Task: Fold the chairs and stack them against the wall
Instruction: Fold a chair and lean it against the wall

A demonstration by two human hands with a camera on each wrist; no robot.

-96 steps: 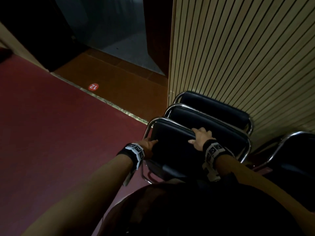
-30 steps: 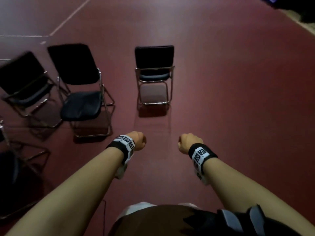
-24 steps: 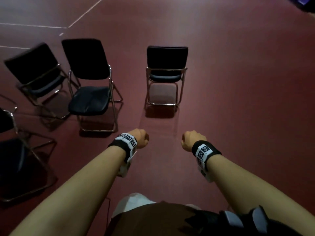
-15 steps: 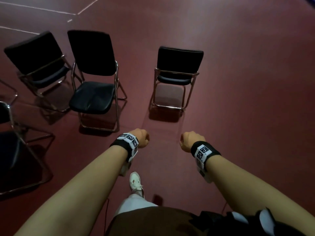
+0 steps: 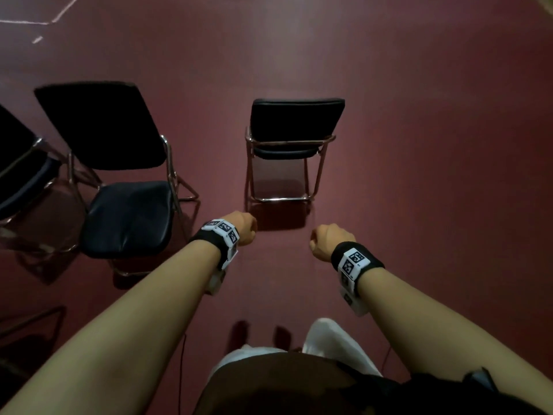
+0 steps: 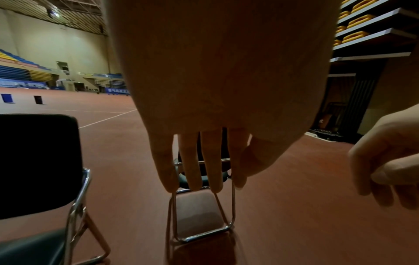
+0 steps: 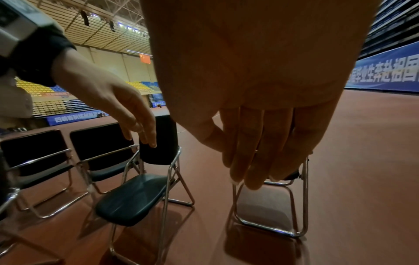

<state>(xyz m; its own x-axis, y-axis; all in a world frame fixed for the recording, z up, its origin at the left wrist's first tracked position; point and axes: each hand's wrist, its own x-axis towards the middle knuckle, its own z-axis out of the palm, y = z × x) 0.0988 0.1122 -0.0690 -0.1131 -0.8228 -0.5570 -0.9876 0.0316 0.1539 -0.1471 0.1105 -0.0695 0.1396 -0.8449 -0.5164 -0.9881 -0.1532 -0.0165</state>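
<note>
Several open folding chairs with black pads and chrome frames stand on the red floor. The nearest chair point(image 5: 296, 124) is straight ahead with its backrest toward me, and a second chair point(image 5: 125, 187) stands to its left. My left hand point(image 5: 244, 230) and right hand point(image 5: 324, 241) are stretched out in front, short of the nearest chair and holding nothing. In the left wrist view the left fingers point(image 6: 195, 170) hang straight down in front of that chair point(image 6: 201, 215). In the right wrist view the right fingers point(image 7: 254, 161) hang loose before the chair point(image 7: 272, 206).
A third chair point(image 5: 21, 169) stands at the far left, and another chair's frame point(image 5: 33, 324) lies at the lower left. White court lines point(image 5: 45, 22) cross the far floor. Open red floor point(image 5: 449, 175) lies to the right. My white shoes point(image 5: 329, 339) are below.
Earlier both hands held a folded chair stacked at the slatted wall; they let go. Over the last second I have walked closer to the middle chair, hands still empty.
</note>
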